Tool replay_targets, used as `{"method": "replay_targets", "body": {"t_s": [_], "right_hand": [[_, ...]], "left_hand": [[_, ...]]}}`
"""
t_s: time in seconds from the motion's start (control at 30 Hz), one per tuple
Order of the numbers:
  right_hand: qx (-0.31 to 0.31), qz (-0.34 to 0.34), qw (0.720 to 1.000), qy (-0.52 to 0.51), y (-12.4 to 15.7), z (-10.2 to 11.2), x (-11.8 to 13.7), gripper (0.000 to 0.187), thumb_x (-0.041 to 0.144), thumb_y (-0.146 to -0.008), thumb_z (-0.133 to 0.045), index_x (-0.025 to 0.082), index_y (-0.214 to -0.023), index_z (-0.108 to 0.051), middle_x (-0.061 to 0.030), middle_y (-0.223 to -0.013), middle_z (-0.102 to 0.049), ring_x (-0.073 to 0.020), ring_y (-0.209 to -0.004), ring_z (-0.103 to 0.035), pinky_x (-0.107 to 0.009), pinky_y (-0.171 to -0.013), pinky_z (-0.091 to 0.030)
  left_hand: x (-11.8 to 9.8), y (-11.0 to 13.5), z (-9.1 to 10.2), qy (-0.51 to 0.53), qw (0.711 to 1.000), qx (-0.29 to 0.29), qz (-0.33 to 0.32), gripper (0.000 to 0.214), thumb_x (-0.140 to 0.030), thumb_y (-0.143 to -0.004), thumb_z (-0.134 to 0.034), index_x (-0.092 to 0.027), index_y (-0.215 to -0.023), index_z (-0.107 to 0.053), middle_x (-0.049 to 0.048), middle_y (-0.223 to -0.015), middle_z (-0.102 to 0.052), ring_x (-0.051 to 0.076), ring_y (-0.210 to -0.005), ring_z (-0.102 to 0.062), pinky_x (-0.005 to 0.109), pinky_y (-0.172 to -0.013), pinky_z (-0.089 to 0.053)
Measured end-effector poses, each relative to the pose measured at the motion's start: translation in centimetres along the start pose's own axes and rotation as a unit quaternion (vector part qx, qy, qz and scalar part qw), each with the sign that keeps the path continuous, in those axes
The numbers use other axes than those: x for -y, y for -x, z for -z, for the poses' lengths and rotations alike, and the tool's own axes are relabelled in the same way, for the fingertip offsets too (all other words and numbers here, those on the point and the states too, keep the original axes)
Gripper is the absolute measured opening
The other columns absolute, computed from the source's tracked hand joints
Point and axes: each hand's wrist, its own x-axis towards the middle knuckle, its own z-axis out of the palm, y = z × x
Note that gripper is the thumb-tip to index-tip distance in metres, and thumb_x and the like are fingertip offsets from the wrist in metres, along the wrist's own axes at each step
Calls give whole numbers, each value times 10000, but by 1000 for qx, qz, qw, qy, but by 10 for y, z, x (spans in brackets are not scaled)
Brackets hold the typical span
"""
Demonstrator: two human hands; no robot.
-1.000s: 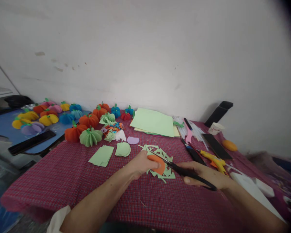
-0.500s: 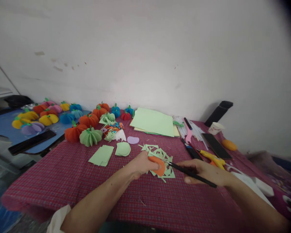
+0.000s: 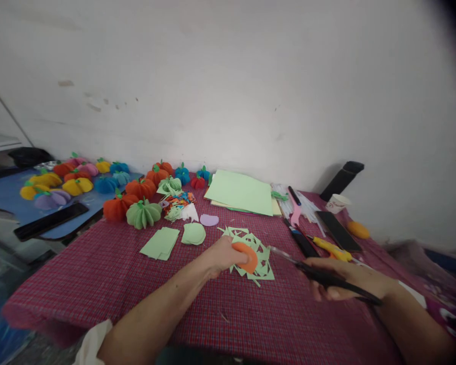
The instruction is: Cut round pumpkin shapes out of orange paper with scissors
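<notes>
My left hand pinches an orange paper piece with a rounded edge, above a heap of cut green paper scraps. To its right, my right hand grips black-handled scissors, seen nearly edge-on. Their metal blades point left and stand apart from the orange piece. Left of the scraps lie a stack of rounded green paper pieces, a purple paper piece and green paper rectangles.
Several folded-paper pumpkins stand at the left and back. Green paper sheets lie against the wall. On the right are a yellow glue gun, a dark phone, a paper cup and an orange oval object.
My right hand has drawn the scissors back to the right, away from the orange piece. My left hand stays nearly in place, still holding it.
</notes>
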Motion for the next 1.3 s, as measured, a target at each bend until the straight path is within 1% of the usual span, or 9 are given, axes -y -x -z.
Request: {"method": "replay_targets", "body": {"t_s": [0.13, 0.17, 0.27, 0.37, 0.6, 0.87, 1.07, 1.17, 1.3], "right_hand": [[-206, 50, 977, 3, -15, -14, 12, 375, 268, -739, -580, 199, -1048, -378, -26, -809, -545, -135, -727, -522, -245, -643, -410], [-230, 61, 971, 4, -23, -22, 17, 371, 250, -739, -580, 208, -1038, -365, -21, -805, -542, -128, -703, -517, -242, -623, -412], [-255, 106, 961, -5, -52, -48, 35, 372, 212, -738, -569, 216, -1031, -340, -26, -838, -548, -130, -715, -520, -249, -622, -424], [-289, 129, 949, 0, -77, -64, 47, 339, 164, -727, -552, 212, -1001, -358, -21, -844, -551, -121, -696, -518, -236, -595, -422], [-296, 146, 944, 23, -104, -64, 49, 379, 88, -674, -553, 197, -999, -391, -4, -834, -542, -118, -722, -526, -233, -627, -424], [-265, 151, 952, -12, -115, -64, 47, 361, 71, -662, -544, 189, -977, -416, 48, -702, -490, -74, -591, -448, -194, -537, -382], [-284, 156, 945, -38, -116, -64, 41, 376, 44, -626, -552, 181, -951, -423, 44, -700, -489, -77, -598, -446, -193, -531, -376], [-314, 166, 930, -93, -116, -60, 39, 361, 69, -621, -566, 185, -925, -410, 46, -685, -480, -75, -568, -445, -192, -503, -369], [-369, 193, 893, -171, -118, -56, 41, 383, 127, -632, -595, 208, -952, -400, 49, -695, -479, -68, -534, -439, -185, -467, -359]], "left_hand": [[0, 0, -1, 2, 1000, 0, -8, 189, -204, -474, -649, -123, -616, -554, -36, -543, -502, 85, -504, -422, 205, -468, -302], [0, 1, -1, 4, 1000, 6, -12, 174, -198, -476, -644, -124, -602, -551, -38, -532, -495, 84, -497, -416, 204, -463, -295], [-1, 1, -2, 13, 999, 19, -25, 139, -180, -476, -630, -126, -575, -549, -42, -505, -481, 82, -482, -404, 202, -451, -279], [1, 1, -3, 24, 999, 30, -38, 134, -174, -477, -621, -126, -587, -562, -42, -502, -484, 78, -474, -398, 199, -450, -280], [10, -2, -5, -11, 995, 71, -70, 81, -189, -533, -583, -129, -585, -566, -41, -500, -462, 59, -434, -337, 198, -431, -270], [-1, 4, -7, -64, 994, 67, -55, 35, -126, -496, -550, -136, -529, -555, -51, -461, -443, 57, -410, -317, 199, -397, -238], [6, 1, -7, -78, 993, 58, -73, 40, -157, -527, -577, -133, -557, -567, -45, -483, -456, 65, -431, -348, 200, -414, -264], [3, 0, -5, -34, 994, 51, -90, 146, -219, -562, -624, -129, -676, -607, -21, -564, -530, 84, -488, -429, 202, -467, -327], [-11, 4, -7, 109, 986, 41, -119, 313, -254, -593, -659, -133, -875, -597, 47, -807, -615, 132, -679, -537, 240, -627, -410]]}}
